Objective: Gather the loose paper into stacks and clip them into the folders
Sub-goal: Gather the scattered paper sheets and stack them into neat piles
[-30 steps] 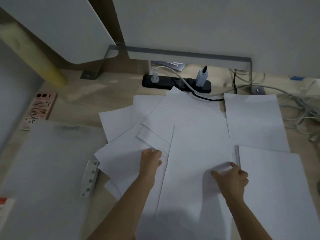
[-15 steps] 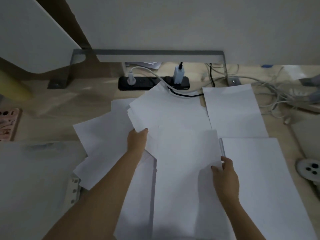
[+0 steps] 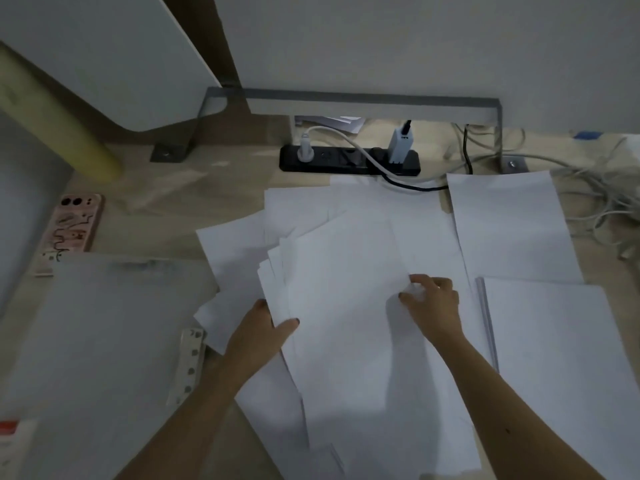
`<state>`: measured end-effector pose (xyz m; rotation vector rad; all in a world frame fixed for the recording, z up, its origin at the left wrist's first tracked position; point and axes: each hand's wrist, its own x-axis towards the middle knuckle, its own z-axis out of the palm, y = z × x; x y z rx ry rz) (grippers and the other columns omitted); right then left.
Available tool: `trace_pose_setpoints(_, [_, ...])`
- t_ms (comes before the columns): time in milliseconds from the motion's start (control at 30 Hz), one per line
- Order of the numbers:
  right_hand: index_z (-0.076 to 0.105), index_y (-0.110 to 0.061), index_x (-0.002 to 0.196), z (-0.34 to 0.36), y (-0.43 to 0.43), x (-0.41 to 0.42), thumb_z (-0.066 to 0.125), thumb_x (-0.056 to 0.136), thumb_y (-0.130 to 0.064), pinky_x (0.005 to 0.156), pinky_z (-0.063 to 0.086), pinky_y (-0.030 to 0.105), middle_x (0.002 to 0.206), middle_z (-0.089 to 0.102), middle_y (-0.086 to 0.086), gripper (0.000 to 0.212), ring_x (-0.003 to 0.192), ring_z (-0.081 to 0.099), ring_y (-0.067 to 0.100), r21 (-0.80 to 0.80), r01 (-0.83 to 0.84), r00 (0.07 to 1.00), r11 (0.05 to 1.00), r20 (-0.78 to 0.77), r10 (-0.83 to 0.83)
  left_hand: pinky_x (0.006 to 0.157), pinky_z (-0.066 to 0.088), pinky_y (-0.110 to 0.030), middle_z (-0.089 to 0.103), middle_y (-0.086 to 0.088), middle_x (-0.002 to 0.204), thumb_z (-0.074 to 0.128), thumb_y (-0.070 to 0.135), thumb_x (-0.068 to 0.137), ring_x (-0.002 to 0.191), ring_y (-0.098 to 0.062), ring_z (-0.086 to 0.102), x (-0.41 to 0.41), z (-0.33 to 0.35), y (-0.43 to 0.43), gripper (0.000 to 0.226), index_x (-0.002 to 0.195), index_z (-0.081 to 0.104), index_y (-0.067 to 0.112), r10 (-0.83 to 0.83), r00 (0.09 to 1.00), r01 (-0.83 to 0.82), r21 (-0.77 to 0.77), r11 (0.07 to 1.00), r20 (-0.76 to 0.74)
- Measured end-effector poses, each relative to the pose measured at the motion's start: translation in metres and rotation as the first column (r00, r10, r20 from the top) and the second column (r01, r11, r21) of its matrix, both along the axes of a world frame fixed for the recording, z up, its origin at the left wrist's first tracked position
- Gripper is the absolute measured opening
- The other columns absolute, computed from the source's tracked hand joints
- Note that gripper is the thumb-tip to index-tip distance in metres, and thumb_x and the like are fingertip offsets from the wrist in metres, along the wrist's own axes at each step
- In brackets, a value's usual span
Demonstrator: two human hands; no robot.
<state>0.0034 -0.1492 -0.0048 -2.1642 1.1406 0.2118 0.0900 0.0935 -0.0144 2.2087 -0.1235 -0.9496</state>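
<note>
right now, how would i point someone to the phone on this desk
Find the large translucent folder lying flat on the left side of the wooden desk. Just beyond its far left corner lies the phone, back side up. It is the only pink thing here, with dark squiggles and round camera holes, unlike the plain white paper to its right.

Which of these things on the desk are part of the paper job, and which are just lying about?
For the job: loose paper, held by the left hand and right hand; folder; clip strip; right stack.
Lying about: phone; power strip; cables.
</note>
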Motion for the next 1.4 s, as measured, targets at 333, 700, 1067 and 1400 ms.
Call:
trace_pose_setpoints(333, [0.047, -0.011, 0.118, 0.0, 0.026, -0.02, 0.059, 0.087, -0.031, 0.076, 0.039, 0.029, 0.113, 0.057, 0.008, 0.039, 0.102, 0.056, 0.028, 0.195, -0.085, 0.973, 0.977, -0.195, 0.124, 0.089, 0.045, -0.015, 0.058, 0.007, 0.123, 0.064, 0.026, 0.086, 0.102, -0.004, 0.057, -0.026, 0.008, 0.005, 0.038, 0.122, 0.052, 0.028, -0.189, 0.94, 0.16, -0.122, 0.98, -0.284])
trace_pose_setpoints(700, [0.06, -0.02, 0.108, 0.0, 0.001, -0.059, 0.043, 0.093, -0.015, 0.063, 0.04, 0.029, 0.092, 0.064, 0.004, 0.023, 0.076, 0.057, 0.022, 0.075, 0.152, 0.977, 0.985, 0.142, -0.162, 0.091, 0.041, -0.009, 0.049, 0.013, 0.135, 0.053, 0.007, 0.091, 0.113, -0.005, 0.053, -0.03, 0.012, 0.016, 0.046, 0.133, 0.045, 0.025, -0.418, 0.84, 0.359, -0.223, 0.906, -0.347])
trace_pose_setpoints(1067, [0.058, -0.009, 0.101, 0.007, 0.025, -0.025, 0.042, 0.095, -0.013, 0.067, 0.039, 0.027, 0.089, 0.061, 0.004, 0.017, 0.075, 0.054, 0.019, -0.025, 0.137, 0.953, 0.99, 0.277, -0.124, 0.09, 0.032, -0.022, 0.049, -0.002, 0.124, 0.041, 0.009, 0.097, 0.123, -0.023, 0.045, -0.021, 0.012, 0.051, 0.038, 0.134, 0.046, 0.01, 0.14, 0.979, -0.15, -0.058, 0.987, -0.149])
trace_pose_setpoints(1400, [0.052, -0.003, 0.122, -0.005, 0.042, -0.007, 0.044, 0.091, -0.011, 0.086, 0.046, 0.041, 0.12, 0.051, 0.018, 0.033, 0.104, 0.051, 0.035, 0.002, 0.02, 1.0, 1.0, -0.01, -0.02, 0.078, 0.043, -0.028, 0.059, -0.01, 0.113, 0.046, 0.005, 0.093, 0.094, -0.023, 0.057, -0.063, 0.014, 0.075, 0.033, 0.125, 0.05, 0.012, 0.353, 0.888, -0.375, -0.019, 0.927, -0.293])
